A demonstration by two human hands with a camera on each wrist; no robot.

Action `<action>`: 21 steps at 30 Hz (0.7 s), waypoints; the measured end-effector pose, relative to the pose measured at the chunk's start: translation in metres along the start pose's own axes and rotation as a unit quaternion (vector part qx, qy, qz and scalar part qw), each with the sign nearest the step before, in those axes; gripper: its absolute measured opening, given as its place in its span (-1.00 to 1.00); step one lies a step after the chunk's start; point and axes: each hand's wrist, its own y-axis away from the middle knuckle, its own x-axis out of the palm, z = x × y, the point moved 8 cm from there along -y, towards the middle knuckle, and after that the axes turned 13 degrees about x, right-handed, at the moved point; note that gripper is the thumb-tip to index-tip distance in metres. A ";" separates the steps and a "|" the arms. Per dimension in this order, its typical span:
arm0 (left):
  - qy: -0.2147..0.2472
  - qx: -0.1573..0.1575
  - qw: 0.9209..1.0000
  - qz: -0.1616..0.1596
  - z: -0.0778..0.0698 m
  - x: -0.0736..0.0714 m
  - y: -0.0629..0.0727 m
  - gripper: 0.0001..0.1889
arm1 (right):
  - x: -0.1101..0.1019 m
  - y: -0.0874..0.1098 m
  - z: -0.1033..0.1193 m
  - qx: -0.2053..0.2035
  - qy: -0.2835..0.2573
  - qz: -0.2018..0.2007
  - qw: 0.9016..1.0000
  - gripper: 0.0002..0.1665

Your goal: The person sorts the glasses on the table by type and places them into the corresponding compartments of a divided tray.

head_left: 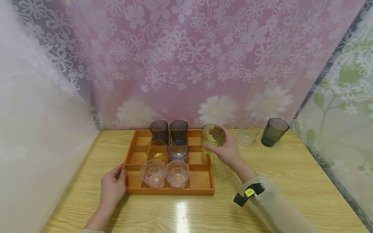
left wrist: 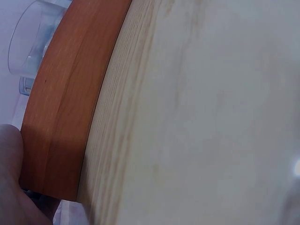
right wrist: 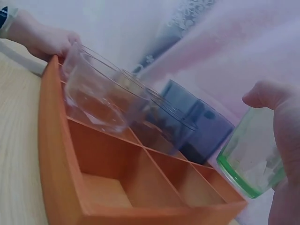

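Observation:
My right hand (head_left: 228, 149) grips a green-tinted glass (head_left: 210, 142), thumb on the near side, over the back right of a divided wooden tray (head_left: 172, 191). In the right wrist view, the green glass (right wrist: 251, 154) hangs tilted past the tray's dividers. At the tray's left side, near its front corner, my left hand (head_left: 113, 187) holds the edge; part of its thumb (left wrist: 9, 154) shows in the left wrist view. Inside the tray stand two dark glasses (head_left: 159, 130) at the back, a yellow glass (head_left: 156, 149) and a blue-rimmed glass (head_left: 178, 150) midway, and two pale pink clear glasses (head_left: 152, 174) in front.
On the table (head_left: 262, 174), right of the tray, a clear glass (head_left: 246, 137) stands beside a tall dark grey glass (head_left: 274, 132). A flowered pink curtain (head_left: 189, 64) hangs behind, with pale cloth at both sides. The tray's dividers (head_left: 199, 167) rise between compartments.

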 end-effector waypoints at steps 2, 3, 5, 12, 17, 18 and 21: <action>0.003 0.001 1.000 0.000 -0.001 0.000 0.000 -0.62 | 0.007 0.000 0.001 -0.008 -0.003 0.005 1.000 -0.12; 0.003 0.002 1.000 -0.001 -0.001 0.000 0.000 -0.62 | 0.010 0.000 0.001 -0.011 -0.006 0.009 1.000 -0.13; 0.003 0.003 1.000 -0.003 0.000 0.000 0.000 -0.62 | 0.016 0.000 -0.001 -0.010 -0.009 0.014 1.000 -0.14; 0.006 0.002 1.000 -0.006 0.003 0.000 0.000 -0.62 | 0.031 0.001 -0.005 -0.007 -0.013 0.035 0.999 -0.11; 0.007 -0.004 1.000 -0.003 0.002 0.000 0.000 -0.62 | 0.037 0.001 -0.011 0.000 -0.008 0.040 0.999 -0.08; 0.007 -0.004 1.000 -0.003 0.002 -0.001 0.000 -0.62 | 0.038 0.001 -0.012 0.003 -0.006 0.039 0.999 -0.08; 0.011 -0.005 1.000 -0.002 0.001 -0.001 0.000 -0.62 | 0.039 0.001 -0.017 0.013 -0.002 0.040 0.999 -0.08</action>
